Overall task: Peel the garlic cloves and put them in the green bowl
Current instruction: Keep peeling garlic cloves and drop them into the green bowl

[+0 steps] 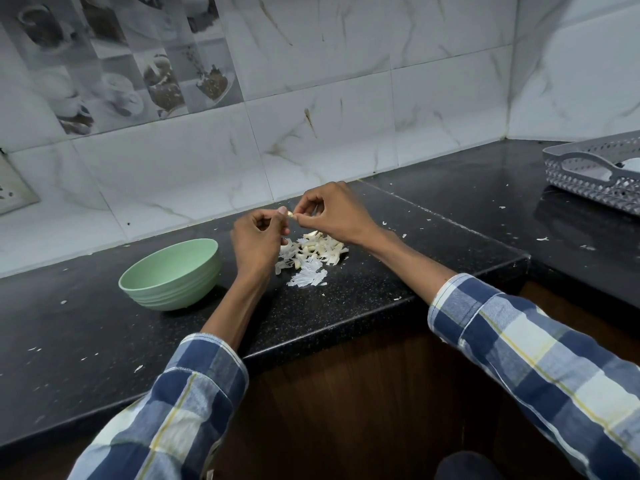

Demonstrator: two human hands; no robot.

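The left hand point(258, 237) and right hand point(329, 211) pinch one garlic clove point(290, 214) between them, above the peel pile point(311, 258). Steady with the left; strip skin with the right — then drop it into the green bowl point(171, 275), near left. Black speckled counter point(346, 289) — flake-strewn; marble-tiled wall behind; grey basket point(595, 168) far right.

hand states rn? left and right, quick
Left hand: fingers curled, pinching the garlic clove.
Right hand: fingertips pinching the same clove from the other side.
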